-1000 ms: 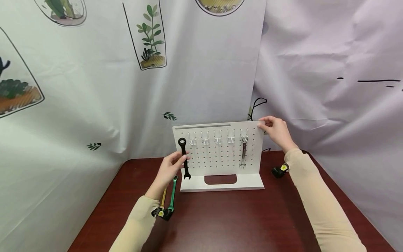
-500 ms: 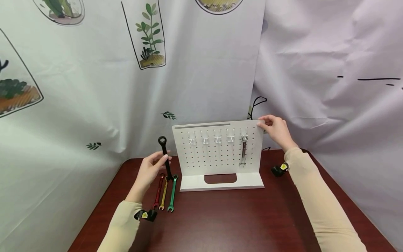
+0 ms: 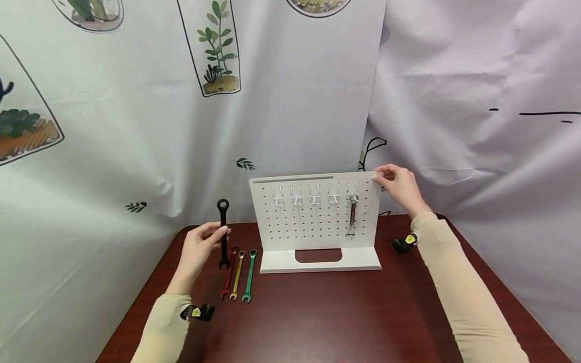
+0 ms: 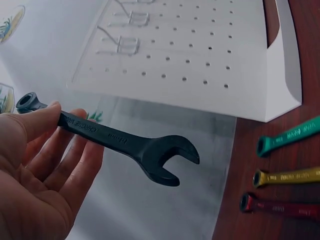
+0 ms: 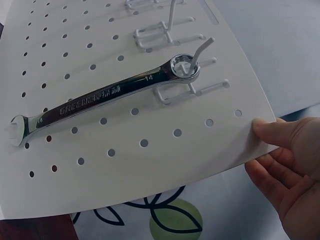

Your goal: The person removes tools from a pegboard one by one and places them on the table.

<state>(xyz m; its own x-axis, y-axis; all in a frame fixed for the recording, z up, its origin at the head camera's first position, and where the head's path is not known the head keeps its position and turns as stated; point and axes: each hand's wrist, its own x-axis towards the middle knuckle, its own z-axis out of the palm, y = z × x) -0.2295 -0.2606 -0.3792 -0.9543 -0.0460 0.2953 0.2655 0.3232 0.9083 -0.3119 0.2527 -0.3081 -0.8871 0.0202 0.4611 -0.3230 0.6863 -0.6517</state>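
Note:
My left hand [image 3: 196,252] pinches a black combination wrench [image 4: 115,137] between thumb and fingers, ring end up and open end down, left of a white pegboard [image 3: 317,222]. With my right hand [image 3: 401,189] I grip the board's top right corner, thumb in front and fingers behind. A chrome wrench [image 5: 107,95] marked 14 hangs by its ring from the rightmost hook [image 5: 200,50]. Beneath the black wrench, on the table, lie a red wrench [image 3: 229,272], a yellow wrench [image 3: 237,275] and a green wrench [image 3: 249,276], side by side.
Several more white wire hooks [image 3: 297,197] run in a row along the upper board, with nothing hanging on them. The board's foot [image 3: 277,262] stands on the dark red table [image 3: 317,317]. A white printed curtain [image 3: 295,101] closes off the back and sides.
My left hand has carried the black wrench leftward, from in front of the board to above the row of coloured wrenches. The right hand keeps its grip on the corner.

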